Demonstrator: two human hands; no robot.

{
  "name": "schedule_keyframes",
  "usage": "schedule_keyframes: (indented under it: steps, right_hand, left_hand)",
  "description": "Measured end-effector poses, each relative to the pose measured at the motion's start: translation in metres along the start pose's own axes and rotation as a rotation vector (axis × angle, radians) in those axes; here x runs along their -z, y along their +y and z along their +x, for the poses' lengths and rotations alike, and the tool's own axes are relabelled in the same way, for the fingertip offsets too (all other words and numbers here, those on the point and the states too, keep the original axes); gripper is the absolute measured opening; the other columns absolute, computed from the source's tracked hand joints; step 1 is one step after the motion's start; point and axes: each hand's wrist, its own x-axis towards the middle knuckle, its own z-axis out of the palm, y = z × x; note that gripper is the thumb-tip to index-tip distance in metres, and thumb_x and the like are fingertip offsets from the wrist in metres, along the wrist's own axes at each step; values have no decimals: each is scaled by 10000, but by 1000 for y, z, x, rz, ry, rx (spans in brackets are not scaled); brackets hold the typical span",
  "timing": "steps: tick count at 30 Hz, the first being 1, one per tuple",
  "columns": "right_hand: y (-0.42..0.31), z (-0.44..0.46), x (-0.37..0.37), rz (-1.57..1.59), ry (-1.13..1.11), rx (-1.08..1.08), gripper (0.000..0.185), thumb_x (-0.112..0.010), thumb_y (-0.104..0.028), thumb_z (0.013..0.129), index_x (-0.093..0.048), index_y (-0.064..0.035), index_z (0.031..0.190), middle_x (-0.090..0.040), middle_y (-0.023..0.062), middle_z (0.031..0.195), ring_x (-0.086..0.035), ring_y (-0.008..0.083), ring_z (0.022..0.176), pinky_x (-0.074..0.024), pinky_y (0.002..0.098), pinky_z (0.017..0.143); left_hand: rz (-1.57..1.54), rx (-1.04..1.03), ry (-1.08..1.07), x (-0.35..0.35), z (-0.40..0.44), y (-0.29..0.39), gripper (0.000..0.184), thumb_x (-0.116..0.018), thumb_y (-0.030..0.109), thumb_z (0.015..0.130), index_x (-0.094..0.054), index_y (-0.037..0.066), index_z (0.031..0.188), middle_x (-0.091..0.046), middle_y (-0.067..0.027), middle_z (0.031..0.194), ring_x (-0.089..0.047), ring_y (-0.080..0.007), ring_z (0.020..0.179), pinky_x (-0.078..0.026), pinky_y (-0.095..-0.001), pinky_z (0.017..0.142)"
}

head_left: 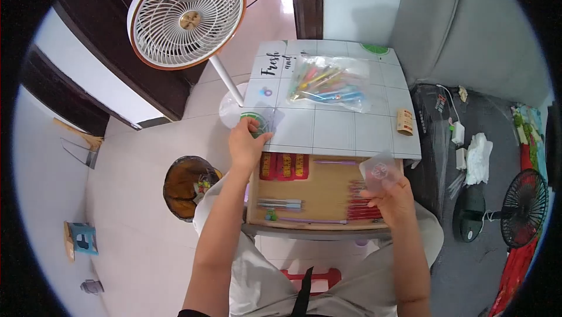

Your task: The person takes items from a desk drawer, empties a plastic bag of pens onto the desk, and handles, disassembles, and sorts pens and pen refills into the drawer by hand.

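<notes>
My right hand pinches a small translucent plastic bag with a pale round print, over the right side of the open drawer. At the tabletop's left edge, my left hand has thumb and fingers at a clear plastic piece, which looks gripped at its edge. Under the right hand lies a bundle of red pens. Red packets with yellow print sit in the drawer's back left corner. Several pale pens and purple sticks lie toward its front.
A clear bag of colourful pens lies on the tiled-print tabletop, with a brown paper roll to its right. A white standing fan stands behind left, above a waste bin. A black fan is at right.
</notes>
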Motion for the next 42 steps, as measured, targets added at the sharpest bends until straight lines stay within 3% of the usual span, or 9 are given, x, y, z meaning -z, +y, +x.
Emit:
schedule_keyframes:
  steps: [6,15,18,21,23,28,32,35,42]
  right_hand:
    - [0,5,-3,-55,35,14,330,-578,-152,846,-525,5,1132,-619,198,1000,-665,316,768,-596,318,564]
    - [4,3,0,-35,35,52,316,-543,-89,839,-497,34,1126,-617,193,981,-665,312,781,-595,314,592]
    - [2,1,2,-60,51,50,305,-530,-60,836,-490,34,1124,-613,193,979,-665,306,785,-594,304,595]
    - [-1,-2,-4,-71,68,51,288,-515,-22,839,-495,30,1121,-613,185,983,-665,293,795,-588,306,602]
    - [-2,-4,-6,-118,66,64,278,-512,-7,840,-500,32,1116,-613,182,985,-664,282,807,-582,308,610]
    - [-11,-23,-30,-309,50,126,279,-517,24,838,-514,35,1117,-621,157,994,-657,235,823,-561,302,662]
    - [-5,-42,-42,-454,72,363,271,-538,60,806,-548,44,1077,-634,147,987,-653,213,795,-552,284,666]
    - [-9,-53,-51,-732,13,575,277,-567,45,796,-570,29,1073,-643,136,962,-650,187,796,-539,290,673]
    - [-12,-60,-65,-1421,-108,1044,407,-660,-26,665,-609,-24,1069,-635,123,899,-641,253,731,-523,312,601]
  left_hand:
    - [248,-216,224,1,5,8,517,-780,197,604,-574,57,1056,-600,-99,957,-551,-281,908,-443,-379,790]
    - [109,-234,41,-22,41,19,198,-716,183,668,-667,66,820,-620,-108,883,-559,-296,880,-448,-376,780]
    - [-35,-66,-17,-21,43,31,158,-717,173,678,-673,77,795,-616,-100,917,-567,-271,888,-450,-359,773]
    - [-382,-271,275,-8,29,55,101,-688,134,741,-662,59,803,-614,-83,985,-573,-229,922,-445,-340,790]
    - [-1017,-64,150,9,1,85,54,-643,95,806,-624,49,826,-598,-84,1061,-561,-200,988,-436,-326,809]
    - [-1658,267,-347,32,-102,125,93,-588,135,860,-550,77,921,-575,-97,1106,-549,-208,1048,-439,-390,947]
    - [-1967,312,-492,23,-150,132,182,-565,202,885,-547,87,1024,-588,-61,1086,-552,-189,1054,-432,-383,971]
    - [-1926,530,-326,28,-166,150,196,-567,205,884,-532,85,1035,-587,-49,1056,-571,-156,989,-480,-351,914]
    - [-1637,514,-210,25,-184,166,317,-565,251,882,-510,44,1116,-561,-83,1153,-549,-172,1052,-430,-336,955]
